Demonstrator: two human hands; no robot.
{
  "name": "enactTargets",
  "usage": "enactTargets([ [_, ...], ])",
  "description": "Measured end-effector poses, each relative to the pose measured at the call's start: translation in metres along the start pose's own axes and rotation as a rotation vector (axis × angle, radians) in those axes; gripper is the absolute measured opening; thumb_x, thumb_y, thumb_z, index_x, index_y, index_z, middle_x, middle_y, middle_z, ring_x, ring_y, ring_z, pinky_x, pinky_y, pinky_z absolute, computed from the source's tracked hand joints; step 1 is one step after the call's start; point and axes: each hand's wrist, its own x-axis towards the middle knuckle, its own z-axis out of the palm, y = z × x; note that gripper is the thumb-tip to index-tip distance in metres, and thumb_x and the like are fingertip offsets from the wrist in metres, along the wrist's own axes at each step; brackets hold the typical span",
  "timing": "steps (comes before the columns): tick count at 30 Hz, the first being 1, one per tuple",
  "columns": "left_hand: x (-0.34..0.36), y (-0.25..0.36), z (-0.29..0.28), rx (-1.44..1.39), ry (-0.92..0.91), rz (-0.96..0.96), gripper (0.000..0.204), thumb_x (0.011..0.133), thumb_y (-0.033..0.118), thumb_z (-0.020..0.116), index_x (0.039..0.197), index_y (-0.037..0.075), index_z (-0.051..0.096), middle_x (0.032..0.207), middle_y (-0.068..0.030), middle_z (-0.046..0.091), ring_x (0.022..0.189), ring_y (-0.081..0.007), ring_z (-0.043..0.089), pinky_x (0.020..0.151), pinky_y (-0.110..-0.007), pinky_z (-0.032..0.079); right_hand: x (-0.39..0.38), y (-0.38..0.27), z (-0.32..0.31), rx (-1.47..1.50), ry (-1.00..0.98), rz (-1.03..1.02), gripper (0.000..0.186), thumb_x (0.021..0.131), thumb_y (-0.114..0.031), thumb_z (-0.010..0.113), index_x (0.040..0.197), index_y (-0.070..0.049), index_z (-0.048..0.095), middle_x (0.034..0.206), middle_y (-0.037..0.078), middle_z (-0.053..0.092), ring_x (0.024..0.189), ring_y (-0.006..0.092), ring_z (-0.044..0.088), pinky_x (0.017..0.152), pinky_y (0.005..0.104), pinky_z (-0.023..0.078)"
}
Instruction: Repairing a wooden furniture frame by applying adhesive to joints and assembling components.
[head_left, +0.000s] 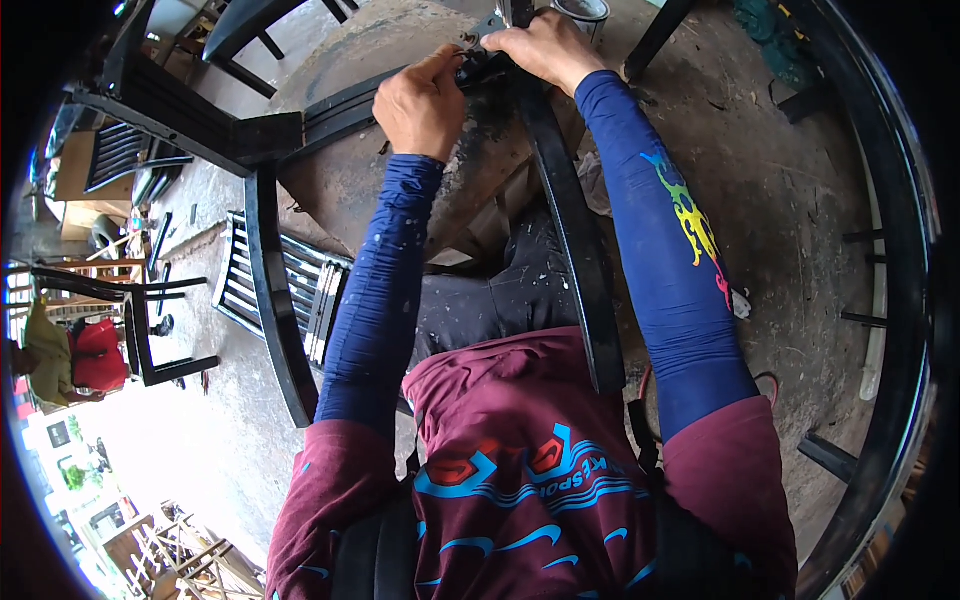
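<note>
A black wooden chair frame (560,195) lies on a worn, stained work surface (330,200), its legs reaching back toward my body. At the far corner of the frame, small metal hardware (469,41) shows between my hands. My left hand (422,105) is closed in a pinch right beside it; what the fingertips hold is too small to name. My right hand (548,48) is closed around the corner of the frame, its thumb pointing left toward the hardware. The fingers of that hand are partly hidden by the frame's post.
A slatted black chair part (275,285) leans below the surface at left. Another black chair (150,330) and a red cloth (98,355) are farther left. A paint can (583,12) stands behind my right hand. A large curved black frame (885,300) borders the right side.
</note>
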Motion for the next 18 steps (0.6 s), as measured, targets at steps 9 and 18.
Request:
enactTargets([
  [9,0.057,-0.039,-0.019,-0.044,-0.335,0.696,0.027,0.087,0.003,0.058,0.108,0.011,0.073,0.092,-0.0158,0.073,0.083,-0.0345,0.071,0.075,-0.041,0.058,0.007,0.01,0.009,-0.111,-0.016,-0.26,0.035,0.085,-0.039,0.063,0.09,-0.006,0.072,0.094,0.028,0.069,0.09,0.0421,0.068,0.079,0.0482,0.055],
  [18,0.077,-0.055,-0.021,0.009,-0.448,0.952,0.042,0.082,-0.007,0.057,0.121,0.004,0.067,0.111,-0.0164,0.071,0.101,-0.035,0.068,0.089,-0.039,0.058,0.0,-0.001,0.002,0.053,0.02,-0.053,0.054,0.078,-0.045,0.066,0.09,0.007,0.07,0.095,0.034,0.068,0.094,0.045,0.068,0.081,0.0475,0.055],
])
